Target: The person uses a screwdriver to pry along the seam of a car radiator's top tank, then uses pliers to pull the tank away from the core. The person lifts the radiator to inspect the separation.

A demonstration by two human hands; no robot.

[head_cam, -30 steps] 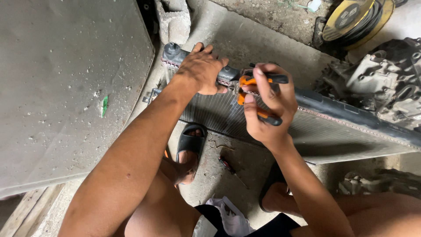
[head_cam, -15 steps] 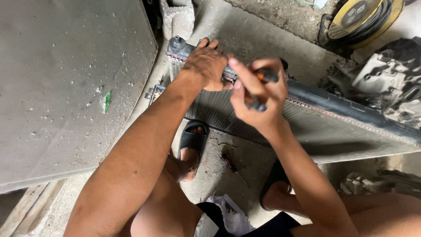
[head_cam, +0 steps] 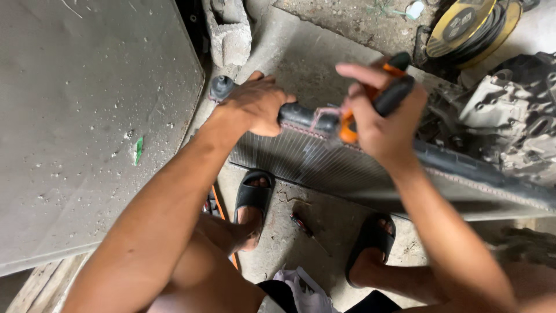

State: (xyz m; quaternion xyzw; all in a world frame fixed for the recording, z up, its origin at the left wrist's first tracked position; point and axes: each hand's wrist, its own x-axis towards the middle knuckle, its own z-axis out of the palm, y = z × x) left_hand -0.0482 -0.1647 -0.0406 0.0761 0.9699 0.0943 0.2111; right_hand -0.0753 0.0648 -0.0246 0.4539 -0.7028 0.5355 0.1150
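A car radiator (head_cam: 347, 168) stands on edge on the concrete floor (head_cam: 313, 226), its finned face tilted toward the camera and its black top tank running from upper left down to the right. The left hand (head_cam: 255, 104) is closed over the left end of that tank, fingers curled across the top, just right of the round cap (head_cam: 220, 87) at the corner. The right hand (head_cam: 382, 122) sits a little further along the same edge — it is wrapped tight around a pair of pliers (head_cam: 376, 98) with black and orange handles, the handles pointing up and away, the orange nose pointing down and touching the tank right below the palm. So the radiator lies directly under both hands, between them and the person's two feet in black sandals (head_cam: 255, 197). A grey panel (head_cam: 87, 116) fills the left side, a concrete block (head_cam: 229, 29) sits beyond the radiator's corner, and a yellow cable reel (head_cam: 463, 26) rests at the upper right beside a grey engine part (head_cam: 509, 110) — both well apart from the hands.
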